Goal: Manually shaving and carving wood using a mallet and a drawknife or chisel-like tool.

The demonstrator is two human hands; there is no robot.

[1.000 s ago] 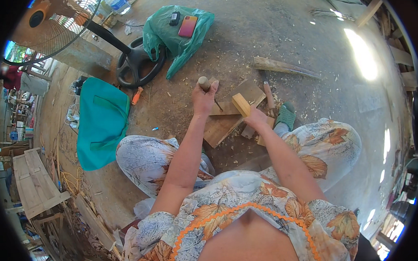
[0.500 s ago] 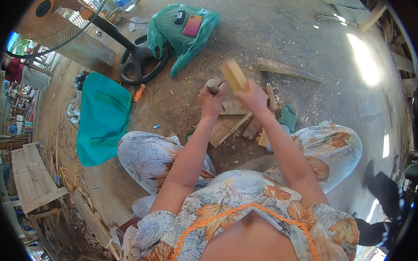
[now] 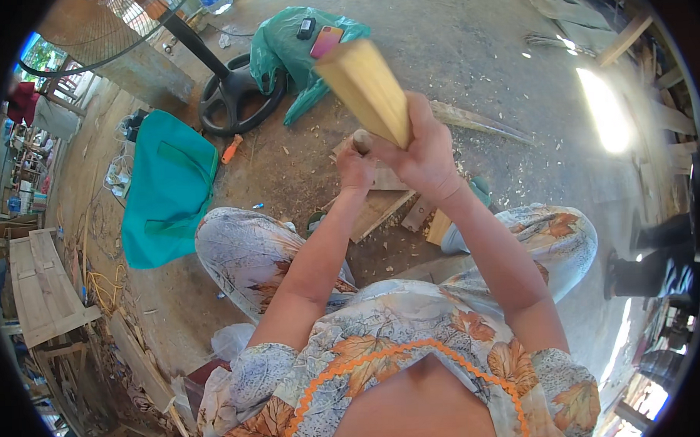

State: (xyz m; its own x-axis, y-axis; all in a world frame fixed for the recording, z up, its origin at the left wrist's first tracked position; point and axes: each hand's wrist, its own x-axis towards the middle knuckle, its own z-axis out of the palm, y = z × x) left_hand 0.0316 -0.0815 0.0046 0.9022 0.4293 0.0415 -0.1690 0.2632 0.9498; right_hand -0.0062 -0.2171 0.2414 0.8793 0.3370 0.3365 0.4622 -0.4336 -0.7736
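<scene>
My left hand [image 3: 355, 168] is closed around the upright handle of a chisel [image 3: 363, 142]; its round wooden butt points up, and the blade is hidden below my fist. In my right hand [image 3: 427, 154] a thick, squared wooden block [image 3: 369, 91] is gripped by its lower end, raised above and beside the chisel. Under my hands a flat wooden board [image 3: 381, 216] lies on the floor between my legs. Beside it are a smaller strip with round marks [image 3: 418, 214] and a pale wood offcut [image 3: 438, 228]. My forearms and hands partly cover the boards.
Wood chips litter the concrete floor. A long wooden stick [image 3: 481, 123] lies ahead to the right. Ahead left are a green plastic bag [image 3: 271, 55] with a phone [image 3: 327, 40], a fan base [image 3: 215, 108], an orange-handled tool [image 3: 231, 149] and a teal bag [image 3: 168, 194].
My right hand has lifted the wooden block higher and closer to the camera, tipping it up and leftward. The left hand stays around the chisel with little movement.
</scene>
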